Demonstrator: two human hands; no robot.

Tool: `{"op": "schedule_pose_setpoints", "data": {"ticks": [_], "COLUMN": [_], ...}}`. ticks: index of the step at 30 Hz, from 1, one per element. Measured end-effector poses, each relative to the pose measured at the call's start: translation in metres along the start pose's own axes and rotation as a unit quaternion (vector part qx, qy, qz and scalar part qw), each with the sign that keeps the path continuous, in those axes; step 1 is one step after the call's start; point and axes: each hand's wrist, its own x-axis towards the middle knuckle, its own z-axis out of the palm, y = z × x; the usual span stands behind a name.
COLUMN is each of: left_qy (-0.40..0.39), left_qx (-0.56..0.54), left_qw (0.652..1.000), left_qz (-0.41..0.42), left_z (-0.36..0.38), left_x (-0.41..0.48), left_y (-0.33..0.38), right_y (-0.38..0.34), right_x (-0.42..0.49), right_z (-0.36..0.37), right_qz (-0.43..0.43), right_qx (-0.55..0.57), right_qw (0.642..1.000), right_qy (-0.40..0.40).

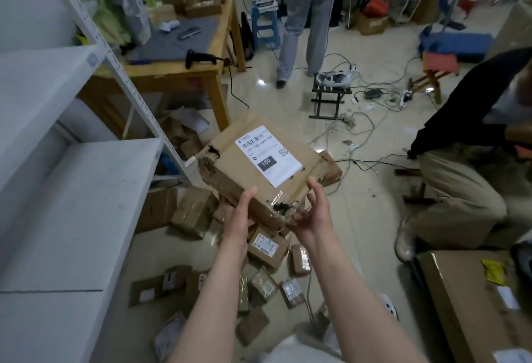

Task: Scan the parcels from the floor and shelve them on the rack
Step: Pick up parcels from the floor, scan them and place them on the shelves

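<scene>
I hold a taped brown cardboard parcel (259, 161) with a white shipping label marked 150 in front of me, label up. My left hand (240, 212) grips its near left edge, thumb on top. My right hand (312, 212) supports the near right corner from below, thumb against the edge. Below it, several more parcels (264, 250) lie heaped on the tiled floor. The white metal rack (86, 189) stands at the left with bare shelves. A black handheld scanner (198, 57) lies on the wooden table (184, 74) behind the rack.
A large cardboard box (472, 305) sits at the lower right. A crouching person in a dark top (460, 161) is at the right; another stands at the back (305, 17). Cables and a small black stool (331, 94) litter the floor beyond.
</scene>
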Motion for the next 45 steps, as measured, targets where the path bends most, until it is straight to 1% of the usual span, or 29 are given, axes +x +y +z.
{"op": "schedule_pose_setpoints", "data": {"ticks": [2,4,6,9,11,14,16,20,23,26,29,34,38,42,45], "left_qy": [0.011,0.005,0.019,0.076,0.115,0.145,0.146,0.171,0.185,0.188,0.208,0.233,0.251,0.251,0.263], "left_qx": [-0.005,-0.018,-0.048,-0.108,-0.148,-0.203,-0.225,-0.223,-0.194,-0.178,-0.179,-0.188,-0.178,-0.155,-0.136], "left_qw": [1.0,1.0,0.999,0.991,0.982,0.968,0.963,0.959,0.962,0.963,0.957,0.949,0.946,0.947,0.945], "left_qz": [-0.001,0.0,0.008,0.012,0.015,0.017,0.023,0.029,0.056,0.072,0.096,0.099,0.101,0.126,0.139], "left_z": [0.023,0.049,0.084,0.145,0.187,0.246,0.27,0.318,0.333,0.341,0.348,0.351,0.338,0.319,0.315], "left_x": [0.006,0.017,0.027,0.04,0.046,0.059,0.067,0.091,0.111,0.133,0.168,0.232,0.282,0.324,0.338], "left_y": [0.002,0.004,0.007,0.01,0.011,0.019,0.031,0.048,0.064,0.079,0.089,0.128,0.167,0.206,0.222], "right_y": [-0.027,-0.061,-0.101,-0.166,-0.207,-0.268,-0.294,-0.347,-0.369,-0.382,-0.394,-0.409,-0.41,-0.409,-0.403], "right_x": [0.015,0.033,0.058,0.093,0.107,0.124,0.131,0.163,0.181,0.203,0.23,0.294,0.349,0.399,0.42], "right_z": [-0.008,-0.013,-0.02,-0.034,-0.043,-0.057,-0.057,-0.055,-0.035,-0.007,0.019,0.075,0.135,0.192,0.219], "right_qz": [-0.001,0.002,0.004,-0.006,-0.01,-0.026,-0.028,-0.036,-0.044,-0.038,-0.051,-0.04,-0.008,-0.012,0.011], "right_qx": [-0.015,-0.017,-0.028,-0.127,-0.203,-0.291,-0.312,-0.297,-0.306,-0.322,-0.345,-0.371,-0.38,-0.35,-0.335], "right_qw": [1.0,1.0,0.999,0.991,0.978,0.953,0.947,0.952,0.949,0.942,0.929,0.911,0.905,0.914,0.919], "right_qy": [0.0,-0.017,-0.033,-0.039,-0.049,-0.077,-0.073,-0.061,-0.062,-0.088,-0.124,-0.177,-0.191,-0.203,-0.209]}}
